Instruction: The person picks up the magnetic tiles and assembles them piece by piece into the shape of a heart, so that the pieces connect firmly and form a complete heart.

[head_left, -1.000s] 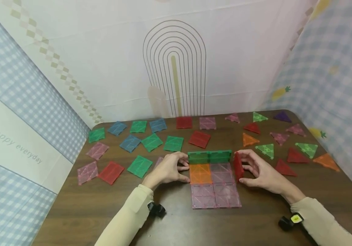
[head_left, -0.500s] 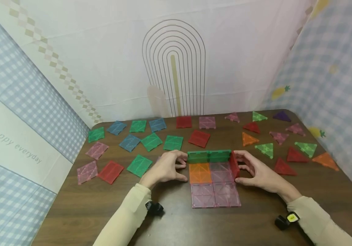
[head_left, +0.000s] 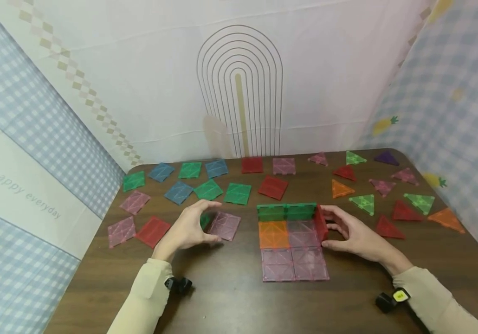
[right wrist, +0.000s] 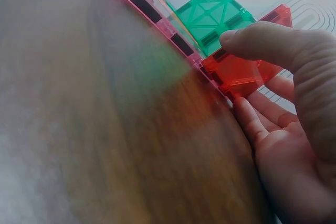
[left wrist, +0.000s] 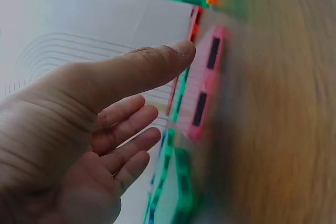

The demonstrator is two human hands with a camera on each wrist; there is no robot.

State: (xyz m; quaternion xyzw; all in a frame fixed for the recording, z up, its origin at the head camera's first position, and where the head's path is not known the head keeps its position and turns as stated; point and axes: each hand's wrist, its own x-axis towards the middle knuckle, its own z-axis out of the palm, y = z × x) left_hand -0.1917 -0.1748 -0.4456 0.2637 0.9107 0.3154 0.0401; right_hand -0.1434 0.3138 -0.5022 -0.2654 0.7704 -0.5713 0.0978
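Note:
In the head view, a flat block of magnetic tiles lies on the table, one orange tile (head_left: pixel 273 234) and three pinkish tiles (head_left: pixel 295 264). Two green tiles (head_left: pixel 300 211) stand upright along its back edge. At its right edge stands a red magnetic tile (head_left: pixel 321 225), which my right hand (head_left: pixel 353 236) holds, thumb near its front edge and fingers at its outer side. My left hand (head_left: pixel 186 227) hovers around a loose pink square tile (head_left: pixel 225 226), fingers spread, with a gap between thumb and tile in the left wrist view. A green tile (head_left: pixel 204 221) is partly hidden behind that hand.
Loose square tiles, such as a red one (head_left: pixel 273 187) and a blue one (head_left: pixel 178 192), lie across the back and left of the table (head_left: pixel 230 301). Triangular tiles, including an orange one (head_left: pixel 447 220), are scattered at the right. A fabric backdrop (head_left: pixel 159 93) rises behind.
My left hand has left the block's left side and moved left to the loose pink tile. The red tile has come in against the block's right edge, still in my right hand.

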